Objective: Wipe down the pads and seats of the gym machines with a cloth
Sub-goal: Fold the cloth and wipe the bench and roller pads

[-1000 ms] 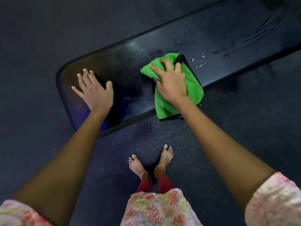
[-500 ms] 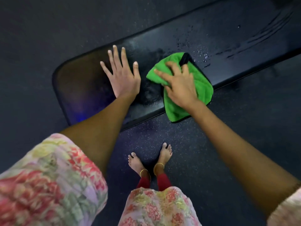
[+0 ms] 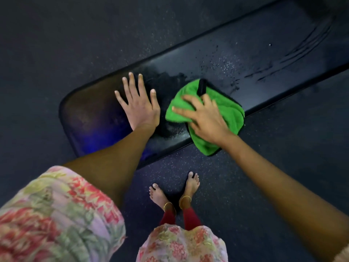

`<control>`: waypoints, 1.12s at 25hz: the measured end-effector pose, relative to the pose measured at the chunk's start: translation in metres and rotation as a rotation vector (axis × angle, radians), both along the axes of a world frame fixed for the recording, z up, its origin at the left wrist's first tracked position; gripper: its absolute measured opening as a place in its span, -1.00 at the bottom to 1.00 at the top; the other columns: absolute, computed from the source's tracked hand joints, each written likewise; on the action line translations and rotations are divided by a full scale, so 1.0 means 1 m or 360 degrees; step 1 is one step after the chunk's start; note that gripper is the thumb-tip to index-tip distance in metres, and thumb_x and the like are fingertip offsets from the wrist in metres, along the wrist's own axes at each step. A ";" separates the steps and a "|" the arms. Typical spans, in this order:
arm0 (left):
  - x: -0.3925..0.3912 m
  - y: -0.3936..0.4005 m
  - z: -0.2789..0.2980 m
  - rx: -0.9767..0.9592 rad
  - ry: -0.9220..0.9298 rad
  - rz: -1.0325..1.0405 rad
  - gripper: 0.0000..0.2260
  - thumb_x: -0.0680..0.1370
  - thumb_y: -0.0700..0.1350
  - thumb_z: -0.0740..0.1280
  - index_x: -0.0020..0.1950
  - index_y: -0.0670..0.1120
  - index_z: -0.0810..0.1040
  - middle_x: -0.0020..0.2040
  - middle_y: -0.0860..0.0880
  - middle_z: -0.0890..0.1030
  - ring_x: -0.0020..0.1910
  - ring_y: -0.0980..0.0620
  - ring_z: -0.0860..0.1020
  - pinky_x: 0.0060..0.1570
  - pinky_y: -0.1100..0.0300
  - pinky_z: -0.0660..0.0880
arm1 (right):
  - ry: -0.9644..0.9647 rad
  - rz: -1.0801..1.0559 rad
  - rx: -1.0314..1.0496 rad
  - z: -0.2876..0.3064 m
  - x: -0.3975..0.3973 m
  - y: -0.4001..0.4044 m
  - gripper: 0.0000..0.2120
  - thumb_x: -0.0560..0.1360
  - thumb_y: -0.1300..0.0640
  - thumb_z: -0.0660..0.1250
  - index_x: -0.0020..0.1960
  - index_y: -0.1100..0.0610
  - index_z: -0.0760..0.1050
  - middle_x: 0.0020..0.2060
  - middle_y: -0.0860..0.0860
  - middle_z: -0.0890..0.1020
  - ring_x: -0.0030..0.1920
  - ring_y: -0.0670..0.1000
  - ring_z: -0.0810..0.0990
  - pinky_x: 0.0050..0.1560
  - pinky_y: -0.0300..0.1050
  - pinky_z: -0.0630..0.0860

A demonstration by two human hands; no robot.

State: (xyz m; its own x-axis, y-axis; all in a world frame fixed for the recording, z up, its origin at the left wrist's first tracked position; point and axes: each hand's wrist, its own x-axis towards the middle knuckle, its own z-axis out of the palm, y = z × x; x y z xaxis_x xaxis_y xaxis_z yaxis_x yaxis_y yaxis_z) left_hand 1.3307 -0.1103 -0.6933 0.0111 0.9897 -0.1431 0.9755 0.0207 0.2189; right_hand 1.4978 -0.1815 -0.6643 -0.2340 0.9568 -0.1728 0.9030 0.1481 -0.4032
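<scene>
A: While the right hand [image 3: 204, 118] presses the green microfibre cloth [image 3: 217, 121] onto the black bench pad [image 3: 264, 59], how do its fingers lie?

B: Spread and nearly straight, flat on top of the cloth; not curled round it. Cloth is folded, lying on the near edge of the pad, one corner hanging over that edge toward the floor [image 3: 56, 35].

A: Left hand [image 3: 138, 106]?

B: Flat on the pad, palm down, fingers splayed, holding nothing. Just beside the cloth, not touching it.

A: Pad surface?

B: Droplets [image 3: 222, 67] beyond the cloth; curved wet streaks [image 3: 302, 52] toward the far right end. Dark wet patch between the two hands.

A: Other observations?

B: Bare feet [image 3: 174, 191] with anklets on speckled dark flooring, just near the pad's edge. Floral sleeve [image 3: 56, 214] on the left arm.
</scene>
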 end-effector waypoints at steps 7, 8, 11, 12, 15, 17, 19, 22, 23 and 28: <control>0.001 0.000 0.001 -0.0038 0.0065 -0.0016 -0.52 0.64 0.05 -0.02 0.54 -0.06 0.03 0.56 -0.05 -0.03 0.54 -0.04 -0.11 0.45 -0.13 -0.21 | -0.0149 -0.0619 -0.0104 0.001 0.015 0.069 -0.54 0.54 0.09 0.25 0.40 -0.21 0.31 0.42 0.00 0.27 0.26 0.20 0.28 0.17 0.10 0.36; 0.001 0.000 0.001 -0.0036 0.0070 -0.0013 -0.52 0.64 0.04 -0.02 0.54 -0.05 0.04 0.56 -0.05 -0.02 0.54 -0.04 -0.11 0.45 -0.13 -0.21 | -0.0156 -0.0567 -0.0109 0.005 -0.004 0.082 -0.53 0.55 0.07 0.23 0.41 -0.21 0.28 0.44 -0.02 0.24 0.30 0.19 0.25 0.19 0.11 0.33; 0.001 0.000 0.003 -0.0050 0.0096 -0.0022 -0.50 0.61 0.00 0.03 0.54 -0.06 0.03 0.56 -0.06 -0.03 0.54 -0.04 -0.11 0.45 -0.14 -0.20 | -0.0107 -0.0047 -0.0087 0.006 -0.020 0.069 -0.50 0.55 0.09 0.21 0.45 -0.19 0.21 0.48 -0.08 0.19 0.34 0.18 0.21 0.24 0.13 0.26; 0.002 0.000 0.003 -0.0055 0.0092 -0.0022 -0.49 0.61 -0.01 0.04 0.54 -0.06 0.03 0.56 -0.06 -0.03 0.54 -0.05 -0.11 0.45 -0.14 -0.20 | -0.0065 0.0033 -0.0089 0.005 -0.006 0.057 -0.50 0.56 0.10 0.21 0.45 -0.18 0.22 0.48 -0.09 0.20 0.34 0.19 0.22 0.24 0.12 0.24; 0.002 0.000 0.004 -0.0054 0.0041 -0.0018 -0.46 0.58 -0.01 0.06 0.54 -0.07 0.04 0.56 -0.07 -0.02 0.54 -0.05 -0.10 0.45 -0.15 -0.20 | -0.0090 -0.0356 -0.0080 0.000 0.034 0.071 -0.54 0.57 0.06 0.20 0.44 -0.19 0.24 0.47 -0.09 0.23 0.34 0.22 0.23 0.26 0.13 0.24; 0.001 -0.001 0.004 -0.0060 0.0053 -0.0036 -0.40 0.51 0.00 0.04 0.54 -0.07 0.04 0.56 -0.07 -0.01 0.54 -0.06 -0.10 0.44 -0.16 -0.20 | -0.0159 -0.0662 -0.0142 0.000 0.019 0.107 -0.56 0.59 0.00 0.16 0.45 -0.19 0.22 0.48 -0.07 0.20 0.36 0.24 0.20 0.29 0.15 0.25; 0.001 0.000 0.004 -0.0054 0.0090 -0.0034 -0.36 0.44 0.01 0.01 0.54 -0.09 0.06 0.56 -0.08 -0.01 0.54 -0.06 -0.09 0.45 -0.17 -0.19 | -0.0222 -0.0492 -0.0158 0.006 -0.024 0.127 -0.55 0.59 -0.02 0.12 0.47 -0.17 0.17 0.49 -0.03 0.16 0.38 0.24 0.17 0.28 0.16 0.27; 0.001 0.000 0.005 -0.0068 0.0158 -0.0054 -0.33 0.40 0.03 -0.04 0.51 -0.16 0.14 0.56 -0.10 0.01 0.54 -0.07 -0.08 0.44 -0.17 -0.19 | -0.0326 0.0139 -0.0019 -0.001 -0.047 0.107 -0.48 0.58 0.03 0.12 0.50 -0.14 0.08 0.49 0.02 0.15 0.33 0.21 0.23 0.17 0.09 0.31; 0.001 0.000 0.005 -0.0075 0.0167 -0.0057 -0.33 0.40 0.03 -0.04 0.52 -0.15 0.12 0.56 -0.09 0.00 0.54 -0.07 -0.09 0.44 -0.17 -0.19 | -0.0321 0.0186 0.0021 -0.005 -0.029 0.106 -0.47 0.57 0.03 0.13 0.50 -0.14 0.08 0.49 0.03 0.17 0.31 0.21 0.25 0.15 0.08 0.32; 0.001 0.001 0.005 -0.0126 0.0158 -0.0057 -0.34 0.45 -0.02 0.05 0.55 -0.07 -0.02 0.56 -0.07 -0.06 0.53 -0.06 -0.13 0.44 -0.16 -0.21 | -0.0330 -0.0803 -0.0139 -0.001 0.016 0.145 -0.54 0.59 0.00 0.12 0.48 -0.11 0.17 0.46 0.06 0.20 0.36 0.24 0.20 0.25 0.15 0.32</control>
